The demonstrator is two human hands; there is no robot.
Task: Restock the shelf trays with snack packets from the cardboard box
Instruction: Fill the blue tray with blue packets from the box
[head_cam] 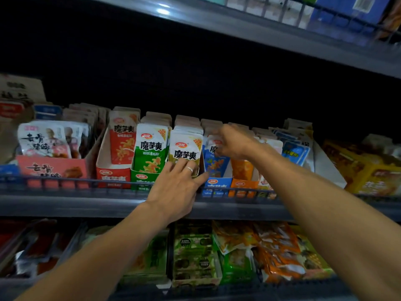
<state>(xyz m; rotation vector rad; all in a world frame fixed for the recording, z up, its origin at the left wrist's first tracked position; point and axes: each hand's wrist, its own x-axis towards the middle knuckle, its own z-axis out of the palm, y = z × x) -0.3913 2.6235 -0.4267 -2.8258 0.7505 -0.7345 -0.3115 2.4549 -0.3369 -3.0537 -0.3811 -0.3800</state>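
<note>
1. Head view, hands. The left hand (175, 187) lies flat against the front of the olive packets (186, 152), fingers straight and slightly spread, a ring on one of them. It presses and does not grip. The right hand (233, 142) reaches over the blue packets (214, 161) at about 3 o'clock from the left. Its fingers bend down onto the packet tops, but blur hides whether they pinch one, so I cannot tell.

2. Where the task's things are. The snack packets stand in a row of card trays along the middle shelf (65, 205), behind a low wire rail (65, 181). The cardboard box is not in view.

3. Risks, as I judge them.
   - If the left hand eases off, the olive stack could tip forward over the rail, since it stands well above its tray's low front.
   - The right hand working among the blue packets could drag a neighbour out or push one into the orange tray (244, 183) just beside it.
   - The dim light makes a packet in the wrong flavour's tray easy to miss.

4. Containers and contents.
   - Red tray (112, 175) at 9 o'clock: red packets set well back, with a gap at the front.
   - Green tray (142, 178): full, upright.
   - Blue tray (217, 184): part filled.
   - Pink box (52, 170) at far left: white packets leaning.
   - Lower shelf at 6 o'clock: loose green and orange bags in bins.
</note>
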